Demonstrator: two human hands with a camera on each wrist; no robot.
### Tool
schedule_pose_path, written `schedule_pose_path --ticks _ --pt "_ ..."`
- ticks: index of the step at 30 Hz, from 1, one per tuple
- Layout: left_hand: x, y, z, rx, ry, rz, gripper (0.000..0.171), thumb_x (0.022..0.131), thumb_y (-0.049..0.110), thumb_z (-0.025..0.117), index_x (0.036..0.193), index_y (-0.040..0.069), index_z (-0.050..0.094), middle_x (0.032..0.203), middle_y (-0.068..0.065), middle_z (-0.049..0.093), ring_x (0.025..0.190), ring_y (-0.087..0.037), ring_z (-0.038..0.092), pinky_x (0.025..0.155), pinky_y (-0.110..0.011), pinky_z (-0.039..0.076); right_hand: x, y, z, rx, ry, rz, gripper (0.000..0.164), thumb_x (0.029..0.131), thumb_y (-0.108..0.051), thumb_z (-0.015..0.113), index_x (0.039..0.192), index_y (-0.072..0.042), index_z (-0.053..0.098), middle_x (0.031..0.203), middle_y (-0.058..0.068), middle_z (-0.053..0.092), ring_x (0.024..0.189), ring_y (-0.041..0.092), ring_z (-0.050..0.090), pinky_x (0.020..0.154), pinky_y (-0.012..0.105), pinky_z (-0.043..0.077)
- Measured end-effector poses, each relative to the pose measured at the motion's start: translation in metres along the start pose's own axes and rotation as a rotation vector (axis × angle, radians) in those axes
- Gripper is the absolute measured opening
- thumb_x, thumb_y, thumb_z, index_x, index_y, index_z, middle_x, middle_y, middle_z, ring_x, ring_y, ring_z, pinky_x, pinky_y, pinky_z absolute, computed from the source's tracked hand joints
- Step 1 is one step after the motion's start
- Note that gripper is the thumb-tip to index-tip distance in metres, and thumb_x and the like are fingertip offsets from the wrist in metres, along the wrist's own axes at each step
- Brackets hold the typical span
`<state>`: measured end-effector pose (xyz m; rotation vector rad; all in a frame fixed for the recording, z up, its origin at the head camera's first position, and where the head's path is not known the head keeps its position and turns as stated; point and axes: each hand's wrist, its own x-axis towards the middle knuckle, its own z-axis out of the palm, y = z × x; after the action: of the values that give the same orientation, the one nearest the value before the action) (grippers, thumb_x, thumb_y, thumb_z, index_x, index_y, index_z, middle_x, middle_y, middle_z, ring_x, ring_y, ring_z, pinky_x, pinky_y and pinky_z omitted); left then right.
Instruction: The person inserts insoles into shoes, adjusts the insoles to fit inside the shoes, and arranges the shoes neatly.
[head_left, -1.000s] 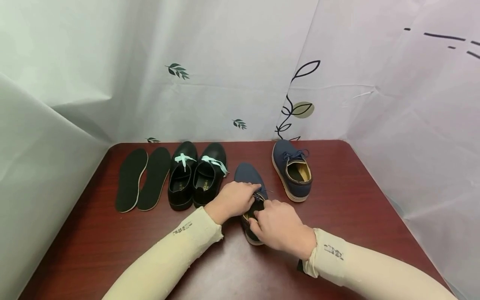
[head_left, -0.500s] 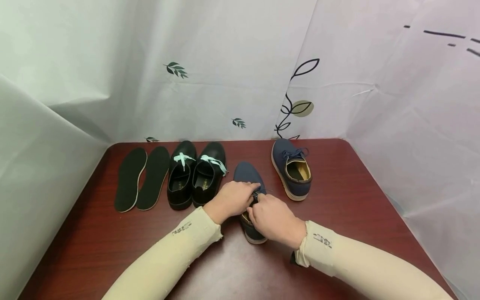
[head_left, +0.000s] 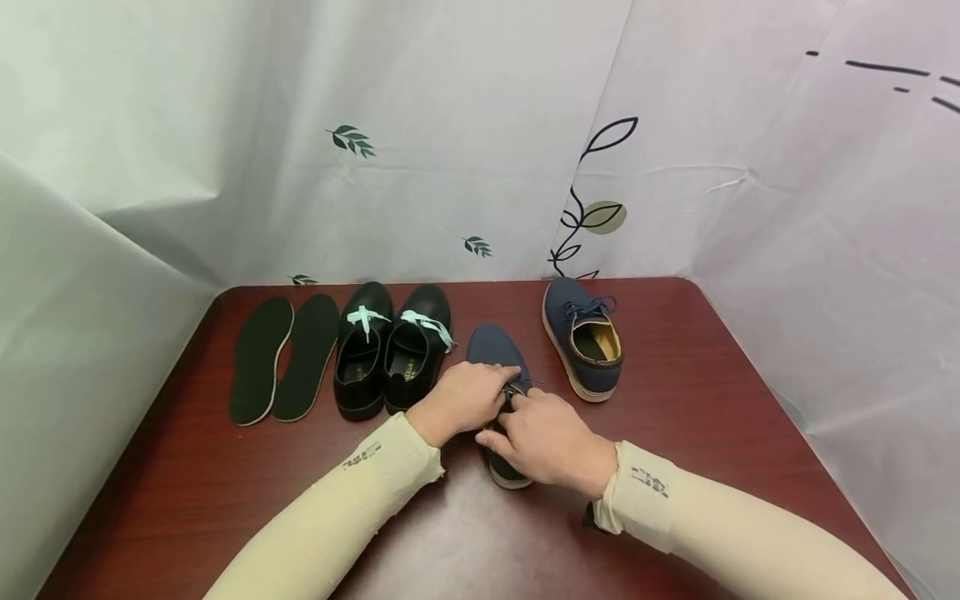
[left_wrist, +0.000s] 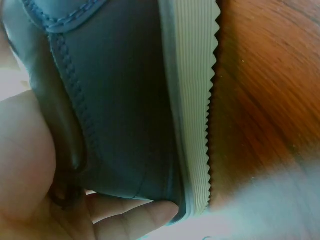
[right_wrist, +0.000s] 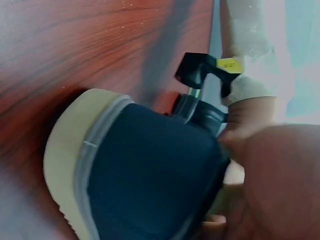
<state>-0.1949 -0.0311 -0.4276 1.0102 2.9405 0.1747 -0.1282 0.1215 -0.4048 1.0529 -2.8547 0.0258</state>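
Far left: two flat black insoles [head_left: 260, 362], long ovals with pale edges, side by side on the glossy reddish-brown wood-grain table [head_left: 697, 433]. Next, a pair of smooth black lace-up shoes [head_left: 417, 379], mint laces [head_left: 366, 320] tied, toes to the back.

Left hand [head_left: 459, 405]: its grip is on the near navy lace-up shoe [head_left: 492, 343], coming over from the left side, index finger reaching across the lacing. Left wrist view shows fingertips bent against the shoe's side, by the sole. Shoe stands upright on the table, directly under and between both hands, toe to the back; rounded matte toe, thick stitching on the side, cream sole [left_wrist: 192, 100] ribbed with a toothed edge.

Right hand [head_left: 551, 437]: over the shoe's opening from the right, fingers bent at the lacing, thumb apart from them above the opening. Fingertips hidden, so cannot tell whether this grip pinches anything.

Far right, further back: second navy lace-up shoe [head_left: 564, 337], upright, laces tied, tan lining, well apart from the hands.
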Motion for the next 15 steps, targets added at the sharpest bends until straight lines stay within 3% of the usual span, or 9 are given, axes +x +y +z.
schedule_pose_path --ticks 4,8,12,15 --pt "0.001 0.001 0.001 0.01 0.006 0.002 0.042 0.102 0.025 0.054 0.144 0.018 0.056 0.137 -0.009 0.07 0.112 -0.025 0.07 0.086 -0.043 0.064 -0.007 -0.001 -0.001 -0.051 0.01 -0.004 0.044 0.101 -0.05 0.052 0.097 -0.011 0.071 0.081 0.007 0.072 0.08 0.03 0.063 0.073 0.046 0.057" --pt "0.001 0.001 0.002 0.013 0.009 -0.003 0.043 0.101 0.025 0.055 0.143 0.018 0.057 0.137 -0.009 0.07 0.11 -0.026 0.071 0.084 -0.043 0.064 -0.017 -0.002 0.001 -0.115 0.088 -0.031 0.04 0.099 -0.052 0.055 0.089 -0.016 0.068 0.081 0.006 0.065 0.072 0.028 0.053 0.064 0.042 0.053" --pt "0.001 0.001 0.003 0.011 0.017 -0.006 0.042 0.101 0.025 0.055 0.143 0.018 0.057 0.137 -0.01 0.07 0.11 -0.026 0.071 0.084 -0.043 0.064 -0.022 -0.003 0.004 -0.119 0.163 -0.102 0.029 0.094 -0.046 0.065 0.09 -0.019 0.071 0.093 0.007 0.061 0.074 0.025 0.049 0.061 0.039 0.051" --pt "0.001 0.0 0.004 0.02 0.025 0.004 0.042 0.101 0.025 0.054 0.143 0.018 0.058 0.136 -0.01 0.07 0.109 -0.025 0.071 0.081 -0.042 0.065 -0.023 -0.003 0.005 -0.096 0.221 -0.193 0.019 0.091 -0.035 0.071 0.097 -0.018 0.071 0.089 0.002 0.061 0.074 0.021 0.053 0.061 0.036 0.051"
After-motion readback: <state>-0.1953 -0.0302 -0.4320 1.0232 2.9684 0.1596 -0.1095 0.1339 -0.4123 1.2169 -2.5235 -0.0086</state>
